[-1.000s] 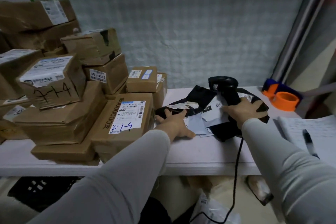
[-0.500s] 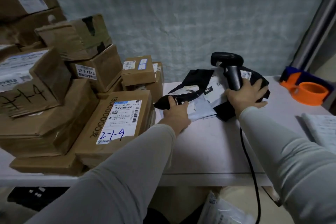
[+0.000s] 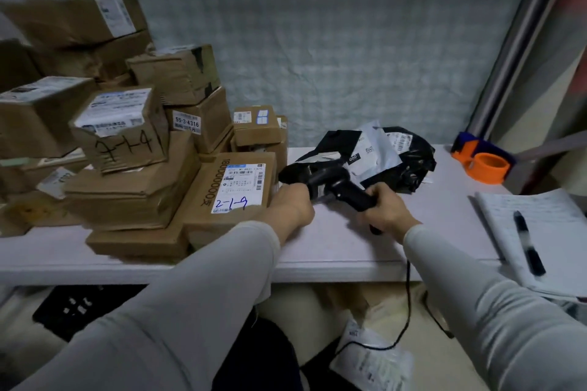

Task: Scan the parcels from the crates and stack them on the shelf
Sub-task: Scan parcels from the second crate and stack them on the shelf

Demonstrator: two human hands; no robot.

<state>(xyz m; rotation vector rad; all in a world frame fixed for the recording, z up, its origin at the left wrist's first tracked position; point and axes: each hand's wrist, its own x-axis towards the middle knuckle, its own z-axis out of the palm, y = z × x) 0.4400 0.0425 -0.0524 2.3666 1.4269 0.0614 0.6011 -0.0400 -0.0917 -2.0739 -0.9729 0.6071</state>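
Above the shelf [image 3: 343, 247], right hand [image 3: 386, 213] grips the scanner [image 3: 346, 190]; left hand [image 3: 290, 206] holds the black mailer [image 3: 409, 159].

A dozen-odd cardboard boxes [image 3: 133, 194], several mailers [image 3: 409, 159], one scanner [image 3: 346, 192], one tape dispenser [image 3: 482, 163], one pen [image 3: 529, 244], one notebook [image 3: 559, 222]

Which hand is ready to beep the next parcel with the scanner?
The right hand: it grips the scanner by its handle. The left hand sits beside the black bag parcels, probably better for steadying one.
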